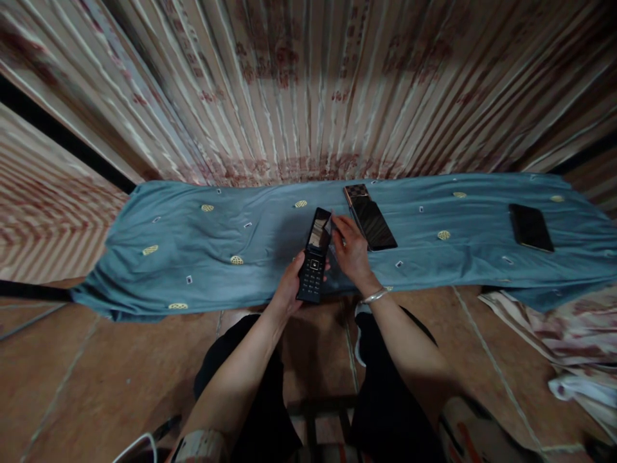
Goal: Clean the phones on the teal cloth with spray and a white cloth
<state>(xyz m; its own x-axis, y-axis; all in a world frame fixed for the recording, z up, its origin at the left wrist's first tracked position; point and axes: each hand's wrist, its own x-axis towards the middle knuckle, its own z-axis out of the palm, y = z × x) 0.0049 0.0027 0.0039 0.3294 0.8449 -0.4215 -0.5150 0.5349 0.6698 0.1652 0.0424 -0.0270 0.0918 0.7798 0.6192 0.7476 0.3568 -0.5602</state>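
My left hand (288,286) wraps closed around the open flip phone (315,256) above the blue cloth (193,257). My right hand (351,247) pinches its screen edge. A smartphone (370,217) lies at two o'clock.

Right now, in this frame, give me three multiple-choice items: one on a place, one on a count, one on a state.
1. Where does the black slab phone with the copper-coloured top lie?
A on the blue cloth
B on the tiled floor
C on the person's lap

2. How many phones show?
A two
B three
C five

3. The black keypad flip phone is
A folded shut
B flipped open
C in pieces

1 A: it rests on the cloth beside the right hand.
2 B: two lie on the cloth, one is held.
3 B: the left hand holds it, screen raised.
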